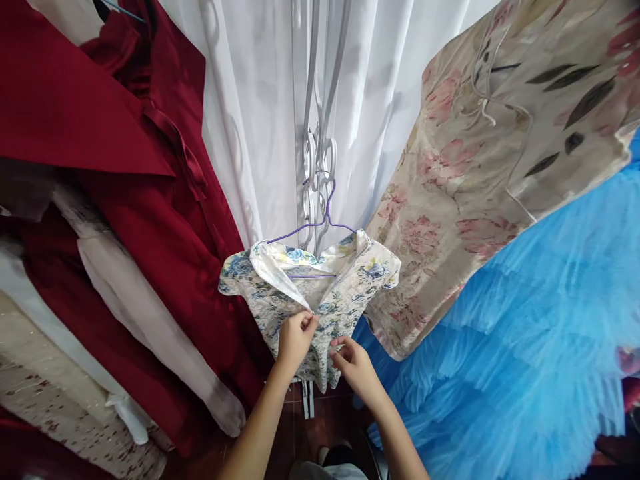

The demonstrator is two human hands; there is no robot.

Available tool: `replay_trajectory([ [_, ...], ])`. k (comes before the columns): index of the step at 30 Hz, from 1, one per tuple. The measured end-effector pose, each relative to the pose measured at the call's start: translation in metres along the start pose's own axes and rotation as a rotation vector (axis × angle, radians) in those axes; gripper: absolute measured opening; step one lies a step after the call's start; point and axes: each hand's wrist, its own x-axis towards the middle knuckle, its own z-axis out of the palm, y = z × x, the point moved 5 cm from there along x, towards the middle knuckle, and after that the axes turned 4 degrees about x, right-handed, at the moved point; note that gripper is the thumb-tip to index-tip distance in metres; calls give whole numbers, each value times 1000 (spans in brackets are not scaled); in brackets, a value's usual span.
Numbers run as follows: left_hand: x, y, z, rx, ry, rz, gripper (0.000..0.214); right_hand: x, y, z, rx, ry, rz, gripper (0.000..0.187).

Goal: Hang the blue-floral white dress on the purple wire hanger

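A short-sleeved dress (363, 277) with a blue and yellow flower print hangs in front of me on a thin purple hanger (327, 217). Its neck opening falls in a V, with white lining folded outward on the left side. At the bottom of that V, my left hand (296, 337) pinches the fabric between thumb and fingers. Whether a small fastener is also in that pinch, I cannot make out. My right hand (354, 368) is lower and to the right, close in front of the dress, its fingers curved and apart with nothing visible in them.
White hooks (310, 160) and white curtains (385, 87) are behind the hanger. Dark red garments (170, 220) hang at left beside pale ones. At right hang a beige floral garment (445, 193) and a ruffled blue tulle gown (520, 333). Below shows a dark reddish floor (325, 417).
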Motion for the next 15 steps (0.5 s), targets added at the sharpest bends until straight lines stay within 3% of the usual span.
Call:
replay_trajectory([
  [4, -34, 20, -5, -310, -171, -89, 33, 10, -19, 17, 18, 35, -125, 18],
  [6, -43, 31, -7, -440, -184, -154, 32, 10, -29, 24, 37, 65, -204, 14],
  [8, -45, 42, -10, -541, -179, -198, 31, 7, -34, 27, 30, 124, -260, 22],
  [12, -27, 64, -26, -767, -120, -282, 29, 2, -31, 29, -9, 152, -286, 31],
  [15, 1, 89, -50, -844, -19, -242, 27, 2, -30, 28, -16, 117, -288, 31],
])
